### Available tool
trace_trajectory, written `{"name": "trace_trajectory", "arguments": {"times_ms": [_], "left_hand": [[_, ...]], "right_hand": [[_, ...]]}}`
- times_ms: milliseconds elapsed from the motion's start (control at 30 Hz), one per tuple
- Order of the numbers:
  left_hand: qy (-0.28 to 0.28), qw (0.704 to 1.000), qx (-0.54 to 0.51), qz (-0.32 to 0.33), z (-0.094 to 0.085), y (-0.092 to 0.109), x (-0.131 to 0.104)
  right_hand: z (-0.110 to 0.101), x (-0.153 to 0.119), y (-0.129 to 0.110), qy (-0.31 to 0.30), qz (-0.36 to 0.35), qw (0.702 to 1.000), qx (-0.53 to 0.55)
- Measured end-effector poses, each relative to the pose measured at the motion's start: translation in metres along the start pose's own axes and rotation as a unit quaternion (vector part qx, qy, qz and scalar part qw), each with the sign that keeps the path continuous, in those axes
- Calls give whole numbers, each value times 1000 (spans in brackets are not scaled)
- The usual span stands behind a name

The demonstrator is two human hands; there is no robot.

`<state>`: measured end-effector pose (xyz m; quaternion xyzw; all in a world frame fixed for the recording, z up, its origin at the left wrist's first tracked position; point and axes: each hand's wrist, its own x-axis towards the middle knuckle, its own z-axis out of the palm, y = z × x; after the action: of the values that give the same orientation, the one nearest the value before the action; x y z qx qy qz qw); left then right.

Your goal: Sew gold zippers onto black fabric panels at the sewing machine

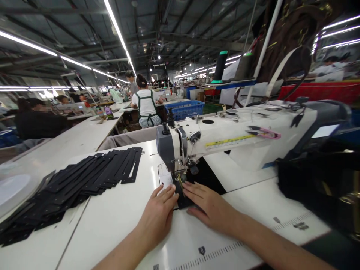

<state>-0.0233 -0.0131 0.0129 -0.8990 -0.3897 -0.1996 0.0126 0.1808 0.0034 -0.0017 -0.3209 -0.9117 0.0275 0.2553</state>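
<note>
A black flat piece of material (210, 176) lies under the needle area of a white and grey sewing machine (225, 131). A narrow gold-coloured strip (180, 183) shows on it, close to the presser foot. My left hand (157, 210) rests at the left edge of the piece, its fingers stretched out beside the foot. My right hand (210, 204) lies flat on the piece, fingertips just right of the gold strip. Neither hand is wrapped around anything. The needle tip is too small to make out.
Left of the machine spreads a pile of black strips with slots (92, 178), near a white round container (12, 191). Pink-handled snips (264, 132) lie on the machine arm. Dark material (317, 187) sits at right. A person (146, 105) works ahead, near a blue crate (185, 108).
</note>
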Motion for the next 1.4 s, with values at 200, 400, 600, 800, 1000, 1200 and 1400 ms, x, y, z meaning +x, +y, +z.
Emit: {"name": "trace_trajectory", "arguments": {"times_ms": [200,400,600,800,1000,1200,1400], "left_hand": [[29,999,11,-42,-2,10,9],[56,997,61,-12,14,9,21],[65,992,107,13,18,11,16],[85,991,95,38,20,1,23],[77,993,85,15,23,-9,30],[48,997,41,-38,19,-8,25],[79,995,61,-5,14,-8,10]], "right_hand": [[-5,13,8,-2,-21,999,33],[3,6,3,29,-32,999,-1],[11,7,1,11,-34,998,-57],[10,16,7,16,-30,999,-39],[16,23,14,26,-18,999,-25],[13,24,12,37,29,999,23],[7,24,5,22,45,999,-1]]}}
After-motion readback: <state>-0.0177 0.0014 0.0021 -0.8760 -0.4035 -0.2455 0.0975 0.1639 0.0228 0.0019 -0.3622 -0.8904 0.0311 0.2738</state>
